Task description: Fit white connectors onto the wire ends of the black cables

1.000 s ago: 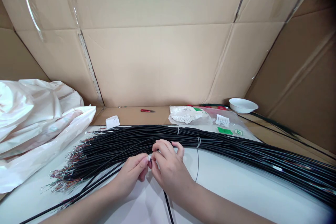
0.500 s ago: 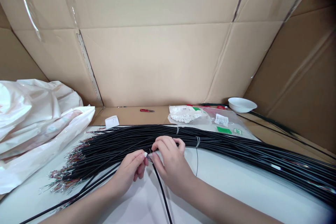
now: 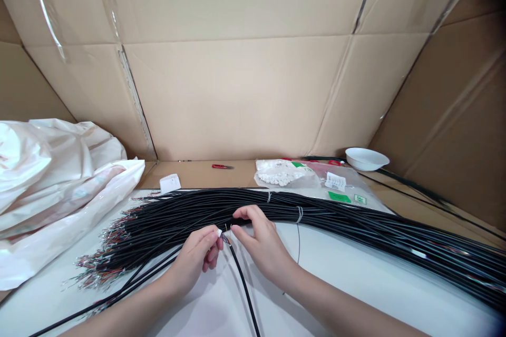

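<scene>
My left hand (image 3: pixel 193 255) pinches a small white connector (image 3: pixel 219 233) between finger and thumb. Thin coloured wires (image 3: pixel 225 238) run from it to the end of a single black cable (image 3: pixel 244 287), which drops toward me across the table. My right hand (image 3: pixel 263 245) sits just right of the connector, its fingers over the near edge of a large bundle of black cables (image 3: pixel 336 219). Whether those fingers grip anything is hidden. The bundle's frayed wire ends (image 3: pixel 110 253) fan out at the left.
A white plastic sack (image 3: pixel 51 184) bulges at the left on the white table (image 3: pixel 356 274). Behind stand a red-handled cutter (image 3: pixel 222 166), a bag of small white parts (image 3: pixel 279 174), a clear labelled bag (image 3: pixel 340 184) and a white bowl (image 3: pixel 367 159), with cardboard walls around.
My hands have drawn slightly apart, with the right hand shifting right and off the connector. The single black cable now runs clearly from the connector down the table.
</scene>
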Demonstrator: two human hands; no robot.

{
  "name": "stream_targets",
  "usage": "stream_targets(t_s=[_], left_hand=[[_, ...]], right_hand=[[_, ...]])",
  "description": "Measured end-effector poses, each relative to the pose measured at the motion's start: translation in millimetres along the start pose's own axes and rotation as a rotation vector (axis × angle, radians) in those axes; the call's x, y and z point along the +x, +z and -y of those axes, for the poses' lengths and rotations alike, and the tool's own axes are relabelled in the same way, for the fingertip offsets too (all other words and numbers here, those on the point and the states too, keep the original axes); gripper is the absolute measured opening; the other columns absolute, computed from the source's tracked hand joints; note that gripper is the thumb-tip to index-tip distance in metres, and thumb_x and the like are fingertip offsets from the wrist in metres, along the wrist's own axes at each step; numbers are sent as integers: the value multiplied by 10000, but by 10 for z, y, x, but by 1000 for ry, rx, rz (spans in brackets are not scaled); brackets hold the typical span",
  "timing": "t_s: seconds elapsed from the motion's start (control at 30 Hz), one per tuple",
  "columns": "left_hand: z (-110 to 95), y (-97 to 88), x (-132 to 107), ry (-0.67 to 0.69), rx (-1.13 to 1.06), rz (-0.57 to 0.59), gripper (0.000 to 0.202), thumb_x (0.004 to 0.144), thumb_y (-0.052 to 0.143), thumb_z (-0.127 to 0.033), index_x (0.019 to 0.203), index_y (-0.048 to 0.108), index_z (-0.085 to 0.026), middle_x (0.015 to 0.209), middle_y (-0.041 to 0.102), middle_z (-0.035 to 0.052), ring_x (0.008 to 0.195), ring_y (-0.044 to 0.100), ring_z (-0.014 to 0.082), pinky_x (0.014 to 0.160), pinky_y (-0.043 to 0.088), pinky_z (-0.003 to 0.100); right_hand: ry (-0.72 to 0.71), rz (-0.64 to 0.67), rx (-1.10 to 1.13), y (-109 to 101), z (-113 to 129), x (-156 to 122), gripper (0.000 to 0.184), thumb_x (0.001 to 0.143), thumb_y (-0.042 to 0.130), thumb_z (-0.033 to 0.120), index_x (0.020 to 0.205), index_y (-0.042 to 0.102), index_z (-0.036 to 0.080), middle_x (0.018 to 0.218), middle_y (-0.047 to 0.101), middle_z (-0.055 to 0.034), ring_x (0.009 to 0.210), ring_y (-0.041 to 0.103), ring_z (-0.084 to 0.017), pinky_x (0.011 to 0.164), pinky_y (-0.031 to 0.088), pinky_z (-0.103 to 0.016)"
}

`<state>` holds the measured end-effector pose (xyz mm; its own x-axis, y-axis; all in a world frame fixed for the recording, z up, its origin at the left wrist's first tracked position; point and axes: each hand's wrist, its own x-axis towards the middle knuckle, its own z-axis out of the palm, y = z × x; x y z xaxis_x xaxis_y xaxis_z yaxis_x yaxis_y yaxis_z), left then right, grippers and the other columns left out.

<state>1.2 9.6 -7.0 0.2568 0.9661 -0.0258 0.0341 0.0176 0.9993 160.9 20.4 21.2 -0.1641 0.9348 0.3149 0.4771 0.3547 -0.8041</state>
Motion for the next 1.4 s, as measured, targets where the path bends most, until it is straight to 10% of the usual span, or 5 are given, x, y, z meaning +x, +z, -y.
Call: stream_targets(t_s=[0.87,1.4], left_hand=[[-12,25,-49,72,118,21,310,857,367,-348,645,482,-154,453,350,-61,444,367,99,430,283,195],[-7,47,-46,59,151,14,336,860,352,-368,610,454,-169,446,364,-59,438,355,102,439,272,206]], right_hand=[[124,122,-32,0,101,-42,142,745,534,230,621,596,201,952,549,-16,961,495,-208,853,291,-378],[-138,322,-199,-135,164,-41,153,781,505,114,685,588,199,890,480,-11,902,428,-167,793,296,-347]])
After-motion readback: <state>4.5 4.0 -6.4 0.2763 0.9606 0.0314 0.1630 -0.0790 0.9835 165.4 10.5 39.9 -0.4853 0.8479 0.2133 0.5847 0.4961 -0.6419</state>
